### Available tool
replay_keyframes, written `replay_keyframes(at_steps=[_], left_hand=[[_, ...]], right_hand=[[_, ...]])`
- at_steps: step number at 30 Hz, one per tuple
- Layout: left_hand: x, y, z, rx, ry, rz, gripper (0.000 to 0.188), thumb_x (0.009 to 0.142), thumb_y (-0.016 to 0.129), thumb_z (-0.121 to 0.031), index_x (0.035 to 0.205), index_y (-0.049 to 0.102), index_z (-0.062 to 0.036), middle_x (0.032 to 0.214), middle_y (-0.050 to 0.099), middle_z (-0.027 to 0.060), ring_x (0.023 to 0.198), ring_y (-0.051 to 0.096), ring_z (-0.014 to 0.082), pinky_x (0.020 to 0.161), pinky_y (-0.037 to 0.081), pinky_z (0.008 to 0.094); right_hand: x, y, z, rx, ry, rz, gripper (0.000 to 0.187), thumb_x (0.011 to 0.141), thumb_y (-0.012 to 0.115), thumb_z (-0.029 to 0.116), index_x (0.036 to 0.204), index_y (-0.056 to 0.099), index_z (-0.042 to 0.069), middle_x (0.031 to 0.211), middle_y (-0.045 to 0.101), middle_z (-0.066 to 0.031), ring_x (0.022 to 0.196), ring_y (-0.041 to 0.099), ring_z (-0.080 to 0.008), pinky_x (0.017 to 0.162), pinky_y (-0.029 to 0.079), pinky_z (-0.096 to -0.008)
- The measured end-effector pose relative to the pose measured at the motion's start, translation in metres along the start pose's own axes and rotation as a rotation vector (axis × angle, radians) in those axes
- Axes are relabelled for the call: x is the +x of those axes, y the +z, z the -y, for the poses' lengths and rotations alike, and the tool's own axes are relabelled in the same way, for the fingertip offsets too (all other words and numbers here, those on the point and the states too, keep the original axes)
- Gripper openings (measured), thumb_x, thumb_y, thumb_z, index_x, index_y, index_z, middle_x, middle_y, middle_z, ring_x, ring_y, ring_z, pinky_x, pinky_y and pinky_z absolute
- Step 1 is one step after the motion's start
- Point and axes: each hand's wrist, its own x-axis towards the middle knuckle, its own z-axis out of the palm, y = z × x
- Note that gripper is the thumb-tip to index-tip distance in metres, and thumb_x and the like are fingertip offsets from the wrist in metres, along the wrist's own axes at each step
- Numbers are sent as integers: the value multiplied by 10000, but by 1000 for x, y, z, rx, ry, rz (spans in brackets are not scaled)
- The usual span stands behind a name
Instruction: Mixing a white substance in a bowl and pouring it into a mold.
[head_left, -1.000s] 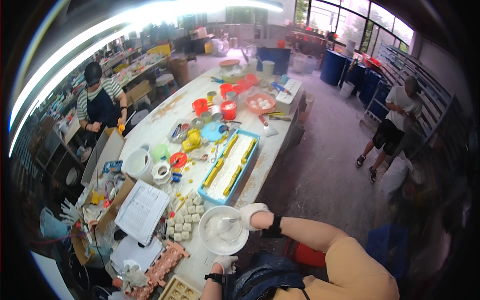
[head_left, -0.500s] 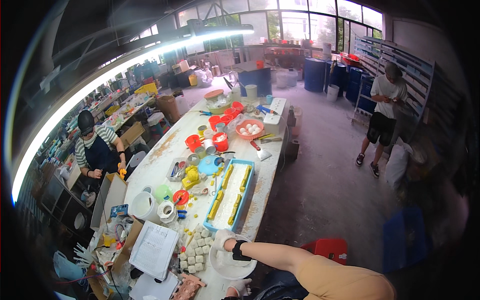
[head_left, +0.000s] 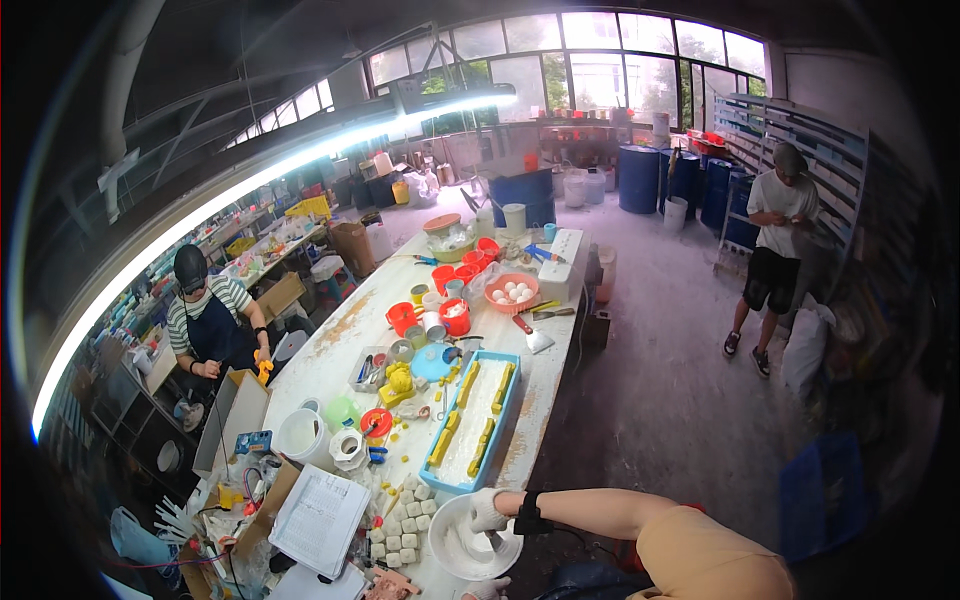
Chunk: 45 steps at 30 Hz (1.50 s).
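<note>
A white bowl (head_left: pixel 434 545) with white powdery or pasty material inside stands at the table's near end. My gloved right hand (head_left: pixel 487 511) reaches into it from the right, fingers closed round a greyish thing too small to make out, which points down into the bowl. At the near rim, my gloved left hand (head_left: pixel 487 589) grips the bowl, partly cut off by the lower edge. Just beyond stands a light-blue rectangular tray (head_left: pixel 432 481) filled with white material, with several yellow bars (head_left: pixel 469 385) along its long sides. Several pale blocks (head_left: pixel 408 525) lie left of the bowl.
On the table are a papers-covered clipboard (head_left: pixel 318 520), a white bucket (head_left: pixel 303 437), red cups (head_left: pixel 401 319), a scraper (head_left: pixel 537 341) and a pink basket of white balls (head_left: pixel 512 291). One person (head_left: pixel 215 320) works at left; another (head_left: pixel 783 230) stands at right.
The whole view has shifted, with the scene sitting lower. My right hand has moved from the bowl's far rim deeper into the bowl, and the greyish thing now shows below it.
</note>
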Motion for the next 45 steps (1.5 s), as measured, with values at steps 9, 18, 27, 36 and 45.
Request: replay_keyframes(at_steps=[9,18,27,36,45], left_hand=[[25,43,-47,259,-15,108,217,875,673,-235,739,626,-72,577,580,80,461,556,223,407,455,375],[45,56,-54,373,-26,168,208,866,683,-230,764,627,-57,598,591,96,482,576,242,418,473,394],[47,46,-49,387,4,143,205,856,692,-224,788,629,-42,618,602,113,504,596,260,429,492,412],[27,8,-5,107,67,-7,208,847,702,-219,812,630,-27,639,614,130,525,616,279,440,510,430],[28,7,36,-150,153,-94,216,838,711,-213,836,631,-12,659,625,147,546,636,298,451,528,449]], right_hand=[[103,43,-63,-103,96,-703,364,724,662,338,868,739,13,823,706,-209,789,710,-335,698,555,-410],[35,102,-50,-128,67,-419,359,734,665,293,902,726,-17,862,716,-196,838,715,-325,706,555,-403],[-28,-35,2,-104,50,-136,376,734,666,293,922,720,-29,873,716,-200,855,715,-322,715,554,-399],[85,69,-64,-121,-9,-546,363,769,635,404,906,747,87,915,701,-194,865,672,-367,793,526,-452],[23,79,-87,-253,-261,-119,336,819,647,399,955,759,114,902,718,-145,833,670,-315,787,517,-377]])
